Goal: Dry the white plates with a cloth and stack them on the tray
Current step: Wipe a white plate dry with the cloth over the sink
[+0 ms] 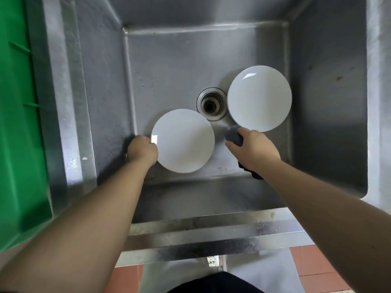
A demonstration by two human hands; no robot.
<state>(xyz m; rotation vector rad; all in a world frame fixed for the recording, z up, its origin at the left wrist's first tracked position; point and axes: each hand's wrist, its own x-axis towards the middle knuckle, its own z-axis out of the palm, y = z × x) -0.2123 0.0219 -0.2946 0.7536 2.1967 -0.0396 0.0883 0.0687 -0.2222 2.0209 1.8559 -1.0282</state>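
Left hand (142, 151) grips the near plate's (183, 141) rim in the sink (169, 60) — right hand (252, 149) clutches a grey cloth (233, 135) beside the far plate (259, 98).

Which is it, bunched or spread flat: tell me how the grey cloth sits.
Bunched. The right hand grips the grey cloth in a wad; ends poke out either side.
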